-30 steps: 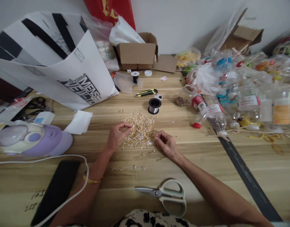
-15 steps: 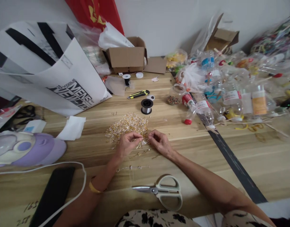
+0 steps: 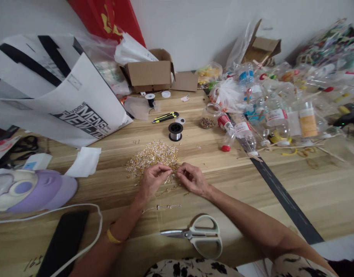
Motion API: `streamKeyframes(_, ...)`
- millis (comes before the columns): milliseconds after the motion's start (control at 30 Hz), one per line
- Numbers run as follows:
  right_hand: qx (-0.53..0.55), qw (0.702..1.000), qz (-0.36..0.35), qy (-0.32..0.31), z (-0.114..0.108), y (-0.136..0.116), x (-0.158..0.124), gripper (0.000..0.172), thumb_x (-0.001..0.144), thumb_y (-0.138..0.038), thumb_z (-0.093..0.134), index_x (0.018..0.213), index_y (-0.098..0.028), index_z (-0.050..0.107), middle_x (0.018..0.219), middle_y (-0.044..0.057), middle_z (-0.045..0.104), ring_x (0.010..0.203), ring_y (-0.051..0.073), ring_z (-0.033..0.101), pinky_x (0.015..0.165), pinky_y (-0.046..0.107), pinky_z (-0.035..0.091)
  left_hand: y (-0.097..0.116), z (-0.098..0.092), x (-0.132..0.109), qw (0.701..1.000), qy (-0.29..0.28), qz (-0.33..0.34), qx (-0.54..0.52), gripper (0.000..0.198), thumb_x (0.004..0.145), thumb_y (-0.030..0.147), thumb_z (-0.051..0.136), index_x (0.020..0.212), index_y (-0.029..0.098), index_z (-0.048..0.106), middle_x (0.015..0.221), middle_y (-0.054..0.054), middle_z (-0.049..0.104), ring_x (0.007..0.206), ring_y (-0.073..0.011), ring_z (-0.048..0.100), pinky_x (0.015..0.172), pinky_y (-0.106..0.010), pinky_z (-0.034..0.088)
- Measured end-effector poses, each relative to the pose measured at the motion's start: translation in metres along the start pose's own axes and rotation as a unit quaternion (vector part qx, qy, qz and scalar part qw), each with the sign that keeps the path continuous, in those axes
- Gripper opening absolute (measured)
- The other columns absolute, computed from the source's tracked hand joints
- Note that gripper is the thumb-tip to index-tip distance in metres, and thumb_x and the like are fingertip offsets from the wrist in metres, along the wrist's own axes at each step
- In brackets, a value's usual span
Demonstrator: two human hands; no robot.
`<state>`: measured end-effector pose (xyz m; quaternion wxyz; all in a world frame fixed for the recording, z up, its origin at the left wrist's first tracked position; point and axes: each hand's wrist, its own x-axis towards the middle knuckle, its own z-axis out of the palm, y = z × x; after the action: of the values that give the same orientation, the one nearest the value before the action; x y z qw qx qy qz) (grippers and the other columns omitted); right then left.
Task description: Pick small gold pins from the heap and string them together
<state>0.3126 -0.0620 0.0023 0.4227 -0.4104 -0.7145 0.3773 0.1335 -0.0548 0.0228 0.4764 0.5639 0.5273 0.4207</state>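
A loose pile of small gold and clear beads (image 3: pixel 153 156) lies on the wooden table. At its near right edge, my left hand (image 3: pixel 155 177) is closed in a pinch of thumb and forefinger. My right hand (image 3: pixel 193 179) pinches close beside it, fingertips almost meeting the left ones. Whatever the fingertips hold is too small to make out. A short gold chain piece (image 3: pixel 168 190) lies just below the hands. Nearer to me a beaded chain (image 3: pixel 162 208) is stretched out on the wood, with scissors (image 3: pixel 191 234) with pale handles below it.
Beyond the pile stand a spool of clear line (image 3: pixel 175 132) and a yellow-black box cutter (image 3: pixel 165 117). A jar of beads (image 3: pixel 208 117) and many plastic bottles (image 3: pixel 276 119) crowd the right. On the left are a white bag (image 3: pixel 87 100), a purple device (image 3: pixel 46 188) and a phone (image 3: pixel 65 240).
The view has shifted slightly, so most things sit a little further left. My hands stay pinched at the pile's edge, with the right fingertips slightly closer to the left.
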Motion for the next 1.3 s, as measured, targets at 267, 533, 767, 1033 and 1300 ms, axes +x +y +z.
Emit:
streamKeyframes(267, -0.003, 1.000, -0.005, -0.003, 0.000, 0.001, 0.000, 0.016, 0.089, -0.030, 0.050, 0.080, -0.018, 0.056, 0.068, 0.001, 0.055, 0.054, 0.010, 0.045, 0.050, 0.023, 0.036, -0.004, 0.003, -0.001, 0.999, -0.021, -0.043, -0.022, 0.013, 0.067, 0.027, 0.072, 0.072, 0.016, 0.067, 0.069, -0.002, 0.069, 0.065, -0.0152, 0.063, 0.063, -0.025, 0.049)
streamKeyframes(533, -0.013, 1.000, 0.004, -0.009, 0.001, 0.002, 0.001, 0.019, 0.090, -0.033, 0.050, 0.080, -0.018, 0.057, 0.067, 0.001, 0.055, 0.054, 0.011, 0.045, 0.050, 0.023, 0.036, -0.014, 0.001, 0.005, 0.999, -0.019, -0.037, -0.020, 0.016, 0.067, 0.030, 0.072, 0.073, 0.016, 0.068, 0.071, -0.003, 0.069, 0.068, -0.0159, 0.063, 0.064, -0.026, 0.049)
streamKeyframes(767, -0.014, 1.000, -0.006, -0.015, 0.001, 0.002, 0.002, 0.014, 0.088, -0.028, 0.051, 0.080, -0.018, 0.056, 0.067, 0.001, 0.055, 0.053, 0.010, 0.045, 0.050, 0.023, 0.036, -0.011, 0.001, 0.004, 0.998, -0.015, -0.050, -0.033, 0.014, 0.066, 0.027, 0.073, 0.073, 0.017, 0.069, 0.073, -0.002, 0.070, 0.069, -0.0156, 0.064, 0.067, -0.026, 0.050)
streamKeyframes(1033, -0.009, 1.000, 0.000, -0.017, 0.002, 0.003, 0.002, 0.013, 0.087, -0.026, 0.052, 0.079, -0.018, 0.056, 0.066, 0.000, 0.054, 0.053, 0.011, 0.044, 0.051, 0.023, 0.036, -0.009, 0.001, 0.003, 0.997, -0.015, -0.062, -0.053, 0.013, 0.064, 0.026, 0.075, 0.072, 0.017, 0.070, 0.072, -0.002, 0.070, 0.067, -0.0154, 0.064, 0.065, -0.026, 0.049)
streamKeyframes(1300, -0.013, 1.000, -0.006, -0.017, 0.002, 0.002, 0.003, 0.012, 0.087, -0.025, 0.053, 0.079, -0.016, 0.057, 0.064, 0.000, 0.054, 0.052, 0.010, 0.044, 0.049, 0.021, 0.035, -0.008, 0.001, 0.003, 0.996, -0.019, -0.071, -0.057, 0.014, 0.064, 0.026, 0.075, 0.072, 0.016, 0.070, 0.070, -0.001, 0.070, 0.065, -0.0143, 0.062, 0.063, -0.024, 0.048)
